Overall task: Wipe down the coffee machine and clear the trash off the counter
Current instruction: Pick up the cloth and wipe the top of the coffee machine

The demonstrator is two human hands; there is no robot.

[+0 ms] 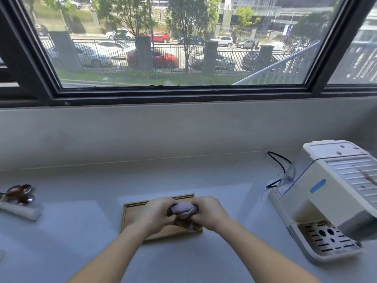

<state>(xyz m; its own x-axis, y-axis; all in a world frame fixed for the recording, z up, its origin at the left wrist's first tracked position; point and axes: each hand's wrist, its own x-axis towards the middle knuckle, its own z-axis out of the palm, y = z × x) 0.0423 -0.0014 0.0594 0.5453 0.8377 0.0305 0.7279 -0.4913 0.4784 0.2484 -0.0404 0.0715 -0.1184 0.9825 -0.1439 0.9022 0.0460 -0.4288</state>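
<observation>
**Counter (pixel 81 231), left end:** two spoons (pixel 19 194) lie together on a white rest (pixel 22 212), well apart from the hands.

**Counter, middle, near the front edge:** a wooden tray (pixel 130 217) lies long side to the front edge.
- The left hand (pixel 155 215) is over it, fingers curled round the left end of a bunched grey-lilac cloth (pixel 182 209).
- The cloth is held between both hands, just above the tray, with its tail touching the tray's front right corner.
- The right hand (pixel 208 213) grips the cloth's right end.

**Counter, right end:**
- A black cord (pixel 278 160) loops at the rear edge.
- The cream coffee machine (pixel 326 190) stands upright, with its drip grate (pixel 326 240) toward the front edge.
- A thin brown strip (pixel 368 177) lies on its top; its nature cannot be told.

**Governing relation:** the machine lies to the right of the cloth, apart from it, and the right hand is the nearer. Its long axis runs from rear to front, so the near side panel faces the hands. Judgement: wiping not yet begun.
</observation>
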